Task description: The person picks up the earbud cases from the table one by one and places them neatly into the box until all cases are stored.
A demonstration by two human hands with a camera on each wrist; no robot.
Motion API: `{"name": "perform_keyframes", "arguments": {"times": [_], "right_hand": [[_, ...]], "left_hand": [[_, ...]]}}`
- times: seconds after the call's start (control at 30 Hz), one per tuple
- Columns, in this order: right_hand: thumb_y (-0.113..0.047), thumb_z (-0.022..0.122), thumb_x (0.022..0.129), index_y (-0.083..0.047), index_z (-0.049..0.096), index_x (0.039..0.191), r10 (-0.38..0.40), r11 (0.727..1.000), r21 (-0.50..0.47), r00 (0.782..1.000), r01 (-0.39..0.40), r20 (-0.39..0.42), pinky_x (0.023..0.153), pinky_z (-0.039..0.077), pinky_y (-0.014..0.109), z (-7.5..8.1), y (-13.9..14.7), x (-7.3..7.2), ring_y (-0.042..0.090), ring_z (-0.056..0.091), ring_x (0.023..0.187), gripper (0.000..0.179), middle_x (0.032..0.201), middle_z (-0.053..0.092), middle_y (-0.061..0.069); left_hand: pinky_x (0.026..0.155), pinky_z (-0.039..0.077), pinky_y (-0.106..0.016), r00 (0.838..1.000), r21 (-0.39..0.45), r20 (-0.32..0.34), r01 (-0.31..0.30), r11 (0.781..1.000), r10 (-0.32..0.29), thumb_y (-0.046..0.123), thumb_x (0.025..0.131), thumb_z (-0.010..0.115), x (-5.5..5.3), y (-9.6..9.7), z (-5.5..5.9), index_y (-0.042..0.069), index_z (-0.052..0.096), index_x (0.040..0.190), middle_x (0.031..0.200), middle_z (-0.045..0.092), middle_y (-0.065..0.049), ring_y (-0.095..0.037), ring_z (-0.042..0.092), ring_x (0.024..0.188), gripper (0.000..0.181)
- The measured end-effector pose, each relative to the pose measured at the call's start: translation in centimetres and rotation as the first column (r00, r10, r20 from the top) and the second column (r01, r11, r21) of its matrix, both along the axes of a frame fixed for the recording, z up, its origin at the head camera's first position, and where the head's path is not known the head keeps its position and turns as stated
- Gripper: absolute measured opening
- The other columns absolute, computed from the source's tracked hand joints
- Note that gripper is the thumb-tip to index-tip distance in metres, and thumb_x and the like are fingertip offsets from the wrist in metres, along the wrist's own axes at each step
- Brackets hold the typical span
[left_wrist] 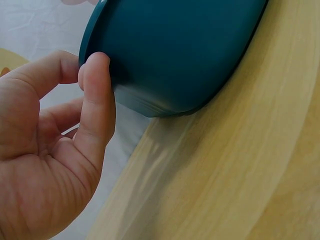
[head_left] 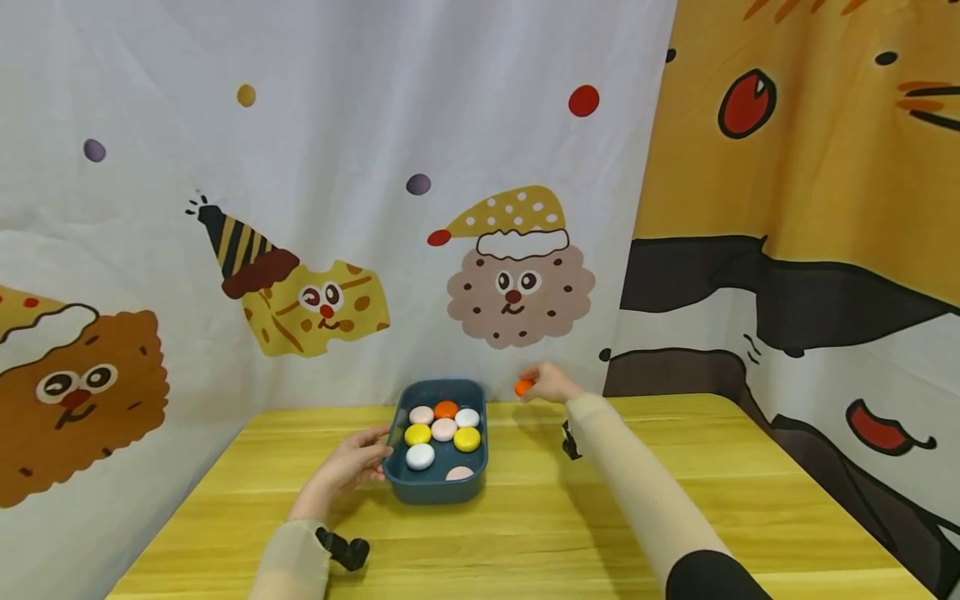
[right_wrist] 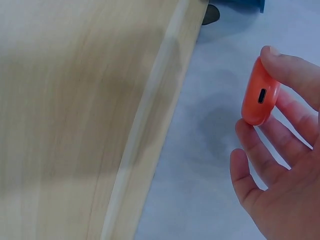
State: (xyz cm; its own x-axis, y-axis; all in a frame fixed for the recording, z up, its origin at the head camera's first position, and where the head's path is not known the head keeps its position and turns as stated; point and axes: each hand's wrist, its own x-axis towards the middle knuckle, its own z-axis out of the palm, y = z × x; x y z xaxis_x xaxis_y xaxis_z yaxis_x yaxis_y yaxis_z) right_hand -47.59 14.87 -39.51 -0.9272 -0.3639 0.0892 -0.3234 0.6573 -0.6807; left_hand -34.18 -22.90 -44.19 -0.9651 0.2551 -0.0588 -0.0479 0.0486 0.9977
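A dark teal plastic box [head_left: 437, 493] stands on the wooden table, its rounded rim facing up. Inside lie several smooth round pieces: a yellow one [head_left: 467, 439], a white one [head_left: 420, 457], an orange one [head_left: 446, 409] and pale pink ones. My left hand [head_left: 351, 463] pinches the box's left rim between thumb and fingers; the left wrist view shows this grip close up. To the right of the box, my right hand [head_left: 550, 382] holds up a round orange gadget [right_wrist: 259, 92] between thumb and fingertips. A small dark charging port shows on the gadget's edge.
The wooden table [head_left: 540, 517] ends at a pale cartoon-printed curtain [head_left: 337, 208] just behind the box. On the right hangs more printed cloth [head_left: 690, 183]. A dark wrist mount [head_left: 343, 550] sits on the left sleeve.
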Motion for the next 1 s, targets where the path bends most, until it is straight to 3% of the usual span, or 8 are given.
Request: {"name": "perform_keyframes", "arguments": {"times": [0.4, 0.77, 1.0], "right_hand": [[-0.005, 0.077, 0.078, 0.003, 0.062, 0.126, -0.006, 0.998, -0.059, 1.000, 0.005, -0.012, 0.092, 0.050, 0.042, 0.2, 1.0, 0.6, 0.032, 0.059, 0.108, 0.050, 0.124, 0.061, 0.018], [-0.005, 0.077, 0.079, 0.004, 0.061, 0.126, 0.053, 0.990, -0.131, 0.999, -0.053, -0.004, 0.085, 0.053, 0.039, -0.4, 0.8, 1.7, 0.030, 0.062, 0.102, 0.051, 0.122, 0.062, 0.017], [-0.012, 0.078, 0.080, 0.005, 0.058, 0.129, 0.087, 0.976, -0.202, 0.996, -0.083, 0.011, 0.085, 0.053, 0.039, -0.8, 1.1, 2.6, 0.027, 0.062, 0.100, 0.056, 0.126, 0.059, 0.019]], "left_hand": [[0.057, 0.054, -0.022, 1.000, 0.013, 0.009, 0.014, 1.000, -0.014, 0.004, 0.095, 0.054, 0.0, -0.1, -0.1, -0.009, 0.025, 0.148, 0.099, 0.050, -0.017, -0.011, 0.057, 0.062, 0.062], [0.059, 0.055, -0.024, 1.000, -0.009, 0.009, 0.003, 1.000, -0.003, 0.005, 0.095, 0.054, 0.1, -0.2, 0.0, -0.009, 0.027, 0.148, 0.095, 0.050, -0.012, -0.010, 0.056, 0.062, 0.061], [0.058, 0.055, -0.023, 1.000, -0.006, 0.003, 0.012, 1.000, -0.012, 0.004, 0.096, 0.052, -0.1, -0.2, -0.1, -0.009, 0.026, 0.148, 0.101, 0.050, -0.018, -0.009, 0.056, 0.060, 0.060]]}}
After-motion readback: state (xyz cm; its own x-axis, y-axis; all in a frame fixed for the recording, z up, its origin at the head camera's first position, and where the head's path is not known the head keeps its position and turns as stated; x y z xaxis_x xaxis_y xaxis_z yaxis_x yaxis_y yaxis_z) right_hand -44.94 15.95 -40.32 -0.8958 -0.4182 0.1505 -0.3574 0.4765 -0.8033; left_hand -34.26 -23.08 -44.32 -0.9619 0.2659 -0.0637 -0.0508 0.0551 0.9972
